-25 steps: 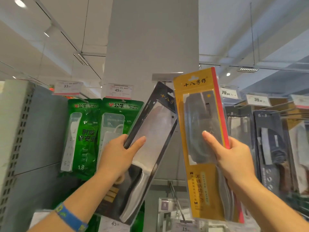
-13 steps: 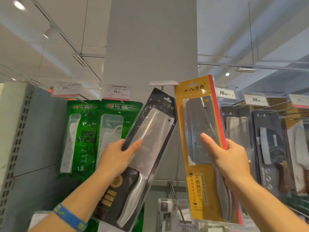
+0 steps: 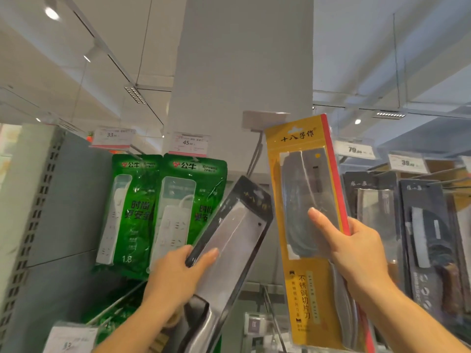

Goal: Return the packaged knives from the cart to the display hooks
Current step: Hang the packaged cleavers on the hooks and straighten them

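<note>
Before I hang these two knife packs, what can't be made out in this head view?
- Black knife pack: bottom cut off by the lower edge of the head view.
- Right hand: fingers hidden behind the yellow knife pack.
- Hook: lower end hidden behind the black knife pack.
- Price tag: small print blurred.
- Cart: outside the view.
</note>
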A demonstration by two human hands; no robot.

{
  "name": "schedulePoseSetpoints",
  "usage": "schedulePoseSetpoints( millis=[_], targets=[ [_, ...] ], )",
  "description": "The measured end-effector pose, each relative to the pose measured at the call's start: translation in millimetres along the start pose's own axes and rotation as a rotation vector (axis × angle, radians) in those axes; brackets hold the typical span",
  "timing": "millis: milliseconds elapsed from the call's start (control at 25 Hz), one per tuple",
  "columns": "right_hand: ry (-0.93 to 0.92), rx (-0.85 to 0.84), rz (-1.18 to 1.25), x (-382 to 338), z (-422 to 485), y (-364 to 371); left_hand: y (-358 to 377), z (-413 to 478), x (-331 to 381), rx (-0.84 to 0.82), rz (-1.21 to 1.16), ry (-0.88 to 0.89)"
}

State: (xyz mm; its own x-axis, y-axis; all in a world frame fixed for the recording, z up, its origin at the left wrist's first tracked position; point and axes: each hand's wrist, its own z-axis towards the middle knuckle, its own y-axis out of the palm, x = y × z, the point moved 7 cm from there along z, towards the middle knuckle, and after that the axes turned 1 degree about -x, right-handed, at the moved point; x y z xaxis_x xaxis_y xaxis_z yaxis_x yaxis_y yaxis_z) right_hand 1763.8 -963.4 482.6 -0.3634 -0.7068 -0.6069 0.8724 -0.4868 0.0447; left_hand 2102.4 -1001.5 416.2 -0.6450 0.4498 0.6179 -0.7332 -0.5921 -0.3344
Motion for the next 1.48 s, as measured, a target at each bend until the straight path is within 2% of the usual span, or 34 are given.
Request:
schedulePoseSetpoints(
  millis=[200, 360, 600, 800, 960, 1240, 1480],
  targets=[
    [-0.012, 0.009, 0.007, 2, 3, -4, -14, 19, 45, 0.078, -0.086, 0.118],
    [-0.003, 0.006, 0.013, 1, 4, -9, -18, 32, 51, 0.08, -0.184, 0.075],
    [0.002, -0.017, -0.006, 1, 6, -4, -7, 30, 44, 0.036, -0.194, 0.088],
    [-0.009, -0.013, -0.002, 1, 7, -2, -13, 38, 33, 0.044, -0.225, 0.024],
    [0.004, -0.024, -0.004, 4, 9, 2, -6, 38, 37, -0.011, -0.202, 0.057],
    [0.001, -0.018, 0.014, 5, 8, 1, -3, 42, 36, 0.028, -0.133, 0.075],
    [0.003, -0.007, 0.012, 6, 5, 1, -4, 45, 26, 0.022, -0.255, 0.006]
  ],
)
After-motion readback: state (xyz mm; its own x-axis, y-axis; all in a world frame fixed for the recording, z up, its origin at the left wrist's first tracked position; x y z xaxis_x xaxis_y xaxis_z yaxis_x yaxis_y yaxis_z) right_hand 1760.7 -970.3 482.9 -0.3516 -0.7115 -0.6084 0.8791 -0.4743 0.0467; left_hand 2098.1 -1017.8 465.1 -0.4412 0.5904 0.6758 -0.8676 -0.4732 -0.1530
